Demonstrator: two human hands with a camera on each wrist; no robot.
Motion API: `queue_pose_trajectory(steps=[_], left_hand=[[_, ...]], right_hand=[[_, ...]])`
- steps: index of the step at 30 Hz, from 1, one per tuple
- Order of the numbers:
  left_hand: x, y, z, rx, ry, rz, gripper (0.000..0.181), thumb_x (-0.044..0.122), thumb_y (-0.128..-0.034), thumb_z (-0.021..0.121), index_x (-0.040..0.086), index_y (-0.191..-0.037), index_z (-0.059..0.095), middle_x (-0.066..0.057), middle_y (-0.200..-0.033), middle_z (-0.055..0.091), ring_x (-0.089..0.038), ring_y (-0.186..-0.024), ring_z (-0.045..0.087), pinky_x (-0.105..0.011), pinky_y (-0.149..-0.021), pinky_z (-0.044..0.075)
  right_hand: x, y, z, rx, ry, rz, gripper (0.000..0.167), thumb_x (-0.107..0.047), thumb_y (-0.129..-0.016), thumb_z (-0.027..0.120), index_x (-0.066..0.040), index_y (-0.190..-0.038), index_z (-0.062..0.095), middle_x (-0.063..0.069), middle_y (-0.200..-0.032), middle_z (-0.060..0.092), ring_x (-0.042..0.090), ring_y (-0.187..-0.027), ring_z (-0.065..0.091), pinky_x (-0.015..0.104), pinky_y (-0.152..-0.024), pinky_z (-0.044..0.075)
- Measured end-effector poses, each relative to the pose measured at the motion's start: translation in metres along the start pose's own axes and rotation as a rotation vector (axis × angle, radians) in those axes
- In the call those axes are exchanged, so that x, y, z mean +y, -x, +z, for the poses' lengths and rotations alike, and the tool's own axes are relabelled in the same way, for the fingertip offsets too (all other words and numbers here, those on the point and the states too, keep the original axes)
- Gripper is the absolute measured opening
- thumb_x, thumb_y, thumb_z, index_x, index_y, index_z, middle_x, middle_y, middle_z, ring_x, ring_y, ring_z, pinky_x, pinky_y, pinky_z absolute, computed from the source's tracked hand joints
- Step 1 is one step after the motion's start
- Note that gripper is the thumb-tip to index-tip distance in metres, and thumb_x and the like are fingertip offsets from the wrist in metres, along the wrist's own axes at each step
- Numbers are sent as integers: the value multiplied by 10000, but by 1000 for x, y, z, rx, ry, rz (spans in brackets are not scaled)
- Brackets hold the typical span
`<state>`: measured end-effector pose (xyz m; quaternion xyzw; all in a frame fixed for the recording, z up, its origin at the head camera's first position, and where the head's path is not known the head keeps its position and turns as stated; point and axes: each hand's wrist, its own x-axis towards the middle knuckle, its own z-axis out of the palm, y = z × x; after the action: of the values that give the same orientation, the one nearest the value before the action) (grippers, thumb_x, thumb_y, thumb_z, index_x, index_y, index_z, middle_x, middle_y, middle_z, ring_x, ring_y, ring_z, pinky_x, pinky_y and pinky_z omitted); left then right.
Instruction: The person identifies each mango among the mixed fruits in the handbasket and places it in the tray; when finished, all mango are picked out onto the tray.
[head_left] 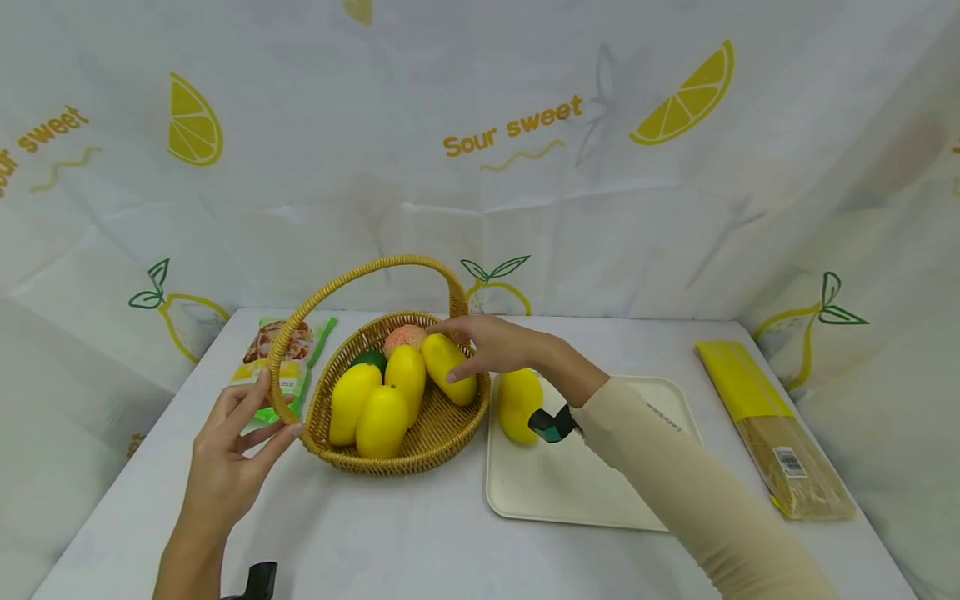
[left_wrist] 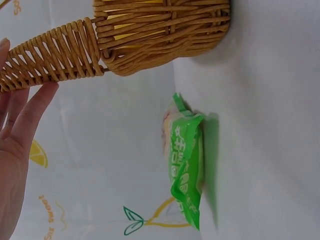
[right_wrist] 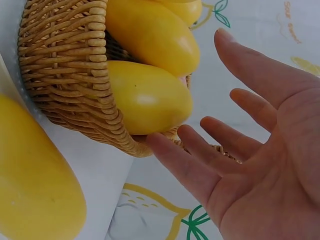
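A wicker basket (head_left: 442, 450) with a tall arched handle (head_left: 360, 271) stands left of centre. Several yellow mangoes (head_left: 381, 423) lie in it, beside a pinkish-orange round fruit (head_left: 405, 337) and a partly covered dark green one (head_left: 370, 360). My left hand (head_left: 228, 458) holds the handle low on its left side, thumb and fingers on either side. Over the basket's right rim is my right hand (head_left: 498, 343), fingers spread around the rightmost mango (head_left: 447, 367). In the right wrist view that mango (right_wrist: 150, 97) shows a gap from the palm; fingertip contact is hard to tell.
A cream tray (head_left: 570, 508) sits right of the basket with one mango (head_left: 519, 404) on it, partly under my right forearm. Behind my left hand lies a green food packet (left_wrist: 185, 160). A yellow-topped packet (head_left: 772, 433) lies along the table's right side.
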<state>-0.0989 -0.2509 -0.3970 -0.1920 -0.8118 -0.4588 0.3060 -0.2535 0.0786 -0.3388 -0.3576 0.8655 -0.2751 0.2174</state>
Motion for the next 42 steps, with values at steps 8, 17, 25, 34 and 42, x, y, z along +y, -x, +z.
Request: queue_pose_trajectory(steps=[8,17,25,34,42], left_hand=[[1,1,1,6,-1,-15,919,-308,-641,757,-31,-1473,482,145,-1196,519,39,-1092,586,-46,-847,560],[4,0,0,-8,-19,-26,914,-297,-656,763,-28,-1480,473,190,-1210,504,53,-1113,574,-59,-854,566],[1,1,1,0,14,-15,901,-285,-666,762,-38,-1480,464,139,-1208,518,26,-1126,580,-60,-857,567],[3,0,0,-2,5,-22,932,-312,-647,754,-30,-1485,459,153,-1211,512,34,-1125,573,-60,-851,569],[5,0,-1,-13,-21,-47,920,-310,-668,748,-28,-1491,449,212,-1200,490,52,-1109,564,-71,-844,577]], right_hand=[[0,-2,5,2,13,2,720,-253,-934,760,-155,-1562,422,79,-1566,490,264,-1393,501,446,-1215,454],[-4,-8,12,22,41,38,692,-233,-938,756,-112,-1543,443,60,-1583,477,263,-1471,447,439,-1277,383],[-11,-15,18,27,84,72,689,-267,-939,757,-101,-1535,453,51,-1601,462,269,-1519,393,447,-1298,348],[-16,-19,28,78,123,117,661,-221,-928,769,-100,-1513,486,63,-1572,498,275,-1490,430,452,-1280,377],[-24,-22,32,79,218,165,701,-264,-925,773,-118,-1535,458,69,-1568,503,278,-1455,476,448,-1249,423]])
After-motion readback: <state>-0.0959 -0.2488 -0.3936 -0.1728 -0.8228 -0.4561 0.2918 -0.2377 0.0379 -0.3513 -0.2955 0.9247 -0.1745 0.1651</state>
